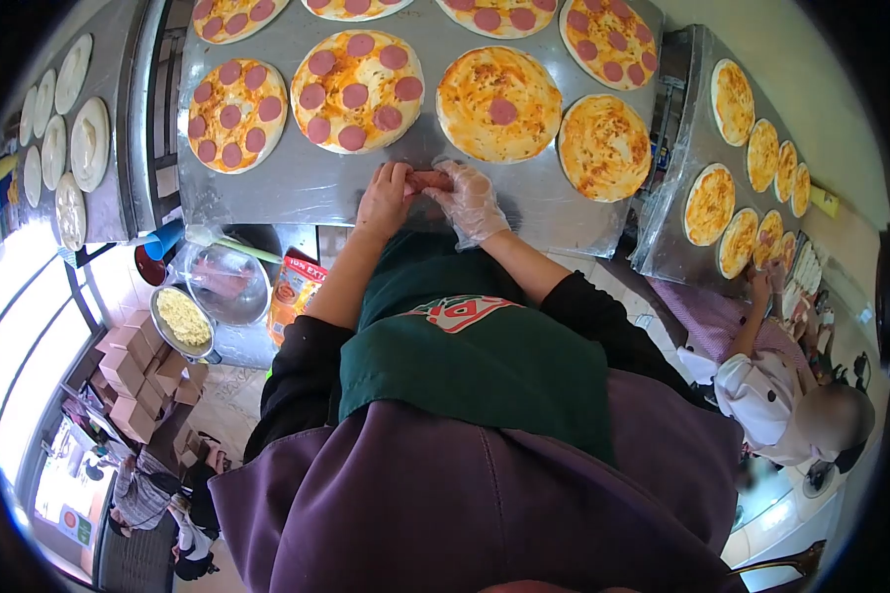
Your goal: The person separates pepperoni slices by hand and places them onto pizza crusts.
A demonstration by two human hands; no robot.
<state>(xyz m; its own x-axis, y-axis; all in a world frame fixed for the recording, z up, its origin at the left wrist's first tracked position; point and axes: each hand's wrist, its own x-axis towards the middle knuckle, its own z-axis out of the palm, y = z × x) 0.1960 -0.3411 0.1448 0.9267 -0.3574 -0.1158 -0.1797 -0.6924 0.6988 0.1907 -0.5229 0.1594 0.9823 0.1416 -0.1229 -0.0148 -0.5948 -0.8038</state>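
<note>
Lower left of your grip, one bowl (183, 321) held pale shreds and one clear bowl (229, 287) something reddish. Your bare left hand (382, 205) and gloved right hand (472, 206) pinched reddish sausage (429, 182) between them; beyond, eight pizzas (499, 89) lay on metal (316, 193).

I log pizzas (499, 84) in two rows on the middle surface (267, 201). To its left, a second surface (112, 84) bears dough rounds (90, 144); to its right, a third (697, 119) bears more pizzas. Nearer me, at left: pot (184, 318), bowl (229, 287), packet (295, 290), left to right.
</note>
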